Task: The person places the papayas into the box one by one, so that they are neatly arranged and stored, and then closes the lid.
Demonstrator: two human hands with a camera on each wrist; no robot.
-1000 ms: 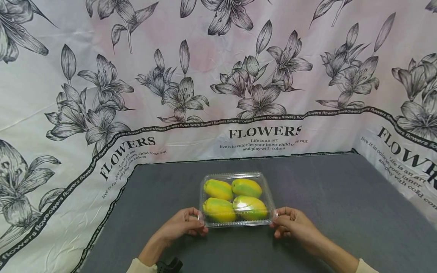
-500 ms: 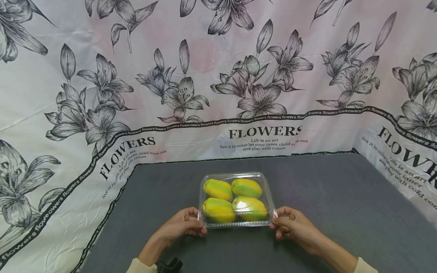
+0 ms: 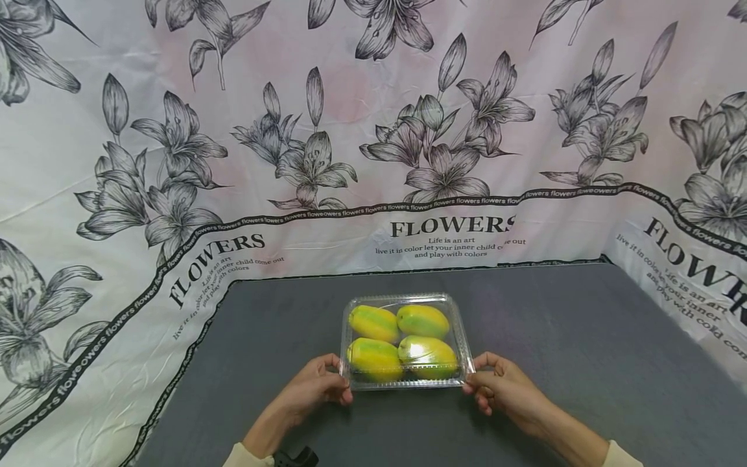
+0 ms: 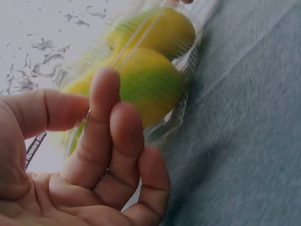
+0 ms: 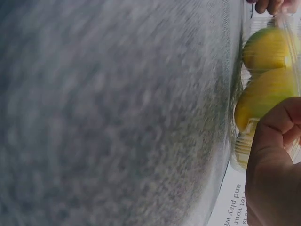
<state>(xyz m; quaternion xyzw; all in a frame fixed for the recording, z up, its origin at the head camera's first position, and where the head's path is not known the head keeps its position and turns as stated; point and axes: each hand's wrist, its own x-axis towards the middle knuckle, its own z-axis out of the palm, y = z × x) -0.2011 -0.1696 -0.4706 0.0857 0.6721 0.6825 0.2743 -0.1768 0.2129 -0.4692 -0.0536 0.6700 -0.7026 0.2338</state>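
Note:
A clear plastic clamshell box (image 3: 408, 385) with several yellow-green mangoes (image 3: 375, 360) inside sits on the grey table, its lid down. My left hand (image 3: 312, 391) pinches the box's front left corner between thumb and index finger. At the front right corner, my right hand (image 3: 509, 393) grips the rim in the same way. Up close in the left wrist view, the left hand (image 4: 106, 155) has its thumb against the box's edge, with a mango (image 4: 150, 87) behind the fingers. The right wrist view catches the right hand (image 5: 275, 174) at the box's side, partly cut off by the frame.
The grey tabletop (image 3: 583, 337) runs back to a white cloth (image 3: 327, 253) printed with flowers and lettering, which hangs behind and along both sides. A black band (image 3: 297, 457) sits at the left wrist, by the cream sleeve (image 3: 245, 457).
The box stays almost in place, with both hands still on its corners. My left wrist has shifted slightly to the right, and the right hand's lower fingers have spread a little.

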